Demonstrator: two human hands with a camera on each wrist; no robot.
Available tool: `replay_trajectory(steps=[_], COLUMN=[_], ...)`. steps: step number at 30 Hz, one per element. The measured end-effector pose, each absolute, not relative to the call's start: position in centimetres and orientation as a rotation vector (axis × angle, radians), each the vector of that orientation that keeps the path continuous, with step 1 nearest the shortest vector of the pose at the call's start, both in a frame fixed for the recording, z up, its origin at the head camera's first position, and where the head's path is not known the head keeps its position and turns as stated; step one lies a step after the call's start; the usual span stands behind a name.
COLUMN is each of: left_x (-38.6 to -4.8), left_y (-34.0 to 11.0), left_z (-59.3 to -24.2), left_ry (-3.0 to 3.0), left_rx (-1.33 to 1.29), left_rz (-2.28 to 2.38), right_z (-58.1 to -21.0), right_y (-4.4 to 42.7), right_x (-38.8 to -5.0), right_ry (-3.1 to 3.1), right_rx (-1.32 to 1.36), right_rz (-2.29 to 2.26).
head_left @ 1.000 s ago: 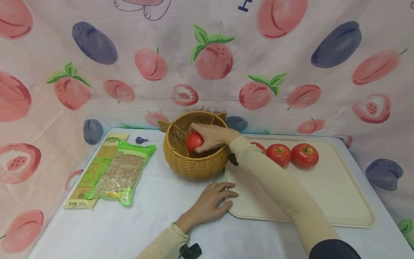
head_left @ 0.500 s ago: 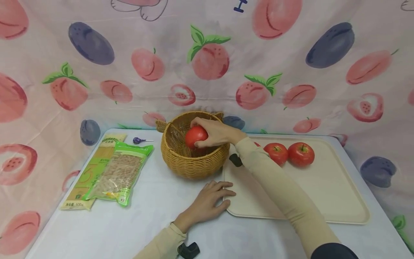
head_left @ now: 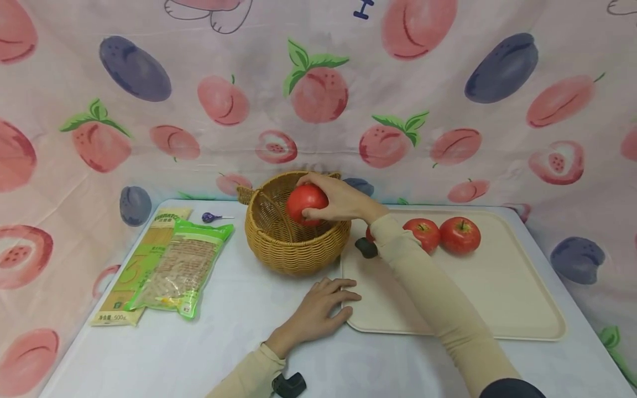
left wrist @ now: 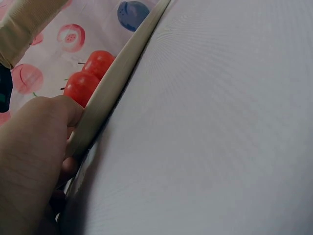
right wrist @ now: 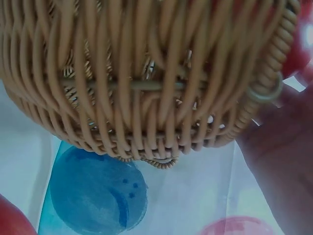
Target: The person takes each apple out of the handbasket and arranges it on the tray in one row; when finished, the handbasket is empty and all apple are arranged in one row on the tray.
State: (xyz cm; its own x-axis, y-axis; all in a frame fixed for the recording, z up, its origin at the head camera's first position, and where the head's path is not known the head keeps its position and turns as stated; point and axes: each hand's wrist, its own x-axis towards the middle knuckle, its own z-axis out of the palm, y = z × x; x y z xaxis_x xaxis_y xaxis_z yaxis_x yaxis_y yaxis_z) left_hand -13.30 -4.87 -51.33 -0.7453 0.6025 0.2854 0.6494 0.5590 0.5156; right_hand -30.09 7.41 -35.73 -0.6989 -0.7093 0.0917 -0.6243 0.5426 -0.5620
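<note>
My right hand holds a red apple between thumb and fingers, over the opening of a round wicker basket. In the right wrist view the basket's woven side hides most of the apple, and part of the hand shows at the right. My left hand lies with its fingers spread and touching the left rim of a beige tray. Two red apples stand side by side on that tray. A third apple is mostly hidden behind my right wrist.
At the left a green-and-clear food bag overlaps a flat noodle packet. A purple-wrapped lollipop lies behind them. A fruit-printed cloth hangs along the table's back edge.
My right hand has raised the apple from inside the basket to about its rim and shifted slightly right. The left hand keeps its place on the tray rim. The whole view drifts slightly left.
</note>
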Motion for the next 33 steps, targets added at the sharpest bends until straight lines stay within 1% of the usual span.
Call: replay_trajectory(steps=[5,9,14,19,26,33], left_x=[-13.4,-13.4,-13.4,-13.4,-13.4,-13.4], left_y=[-4.9,-4.8,-4.8,-4.9,-4.9,-4.9], left_z=[-51.4,-51.3,-51.3,-51.3,-51.3,-51.4], left_ry=[-2.708,-2.708,-2.714,-2.720,-2.732,-2.719], left_rx=[-1.090,-1.090,-1.085,-1.081,-1.073,-1.076], left_rz=[-0.953,-0.951,-0.945,-0.951,-0.949,-0.918], right_z=[-35.6,-35.9,-36.2,-35.9,-33.7,-34.0], right_y=[8.1,8.8,9.7,10.3,11.0,11.7], right_x=[-29.9,-30.0,-29.9,-29.4,-26.7,-25.9], right_ry=[2.646,2.631,2.569,2.573,2.564,2.523], right_rx=[-1.083,-1.021,-1.008,-0.967,-0.882,-0.853], right_rz=[-0.928,-1.076,-1.266,-1.339,-1.446,-1.604])
